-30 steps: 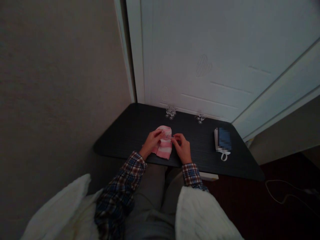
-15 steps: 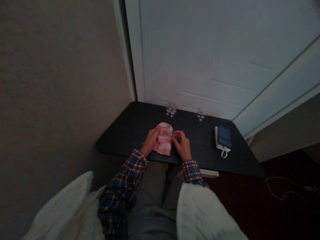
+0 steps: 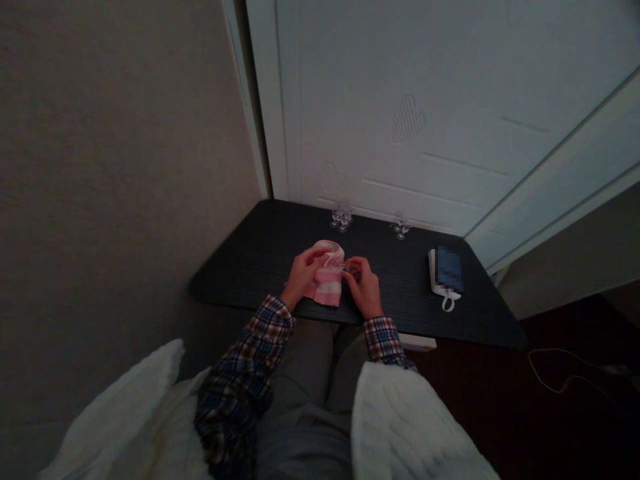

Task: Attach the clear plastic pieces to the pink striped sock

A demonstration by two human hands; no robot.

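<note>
A small pink-and-white striped piece of clothing (image 3: 328,290) with a rounded opening at its top rests on the dark tabletop between my hands. My left hand (image 3: 303,272) grips its left side, the fingers lying over the upper edge. At the garment's right edge, my right hand (image 3: 365,283) is closed in a pinch, thumb and forefinger together. Something small and pale shows at those fingertips, too tiny and dim to name.
Two clusters of small clear objects, one to the left (image 3: 342,217) and one to the right (image 3: 401,228), stand along the table's back edge by a white panel (image 3: 370,120). A blurred-screen device on a white case (image 3: 445,273) with a loop lies right. A wall borders the left.
My left fingers have shifted up and across the garment's top edge, and its opening looks partly folded. My right hand keeps its pinch at the right edge. The view has tilted slightly.
</note>
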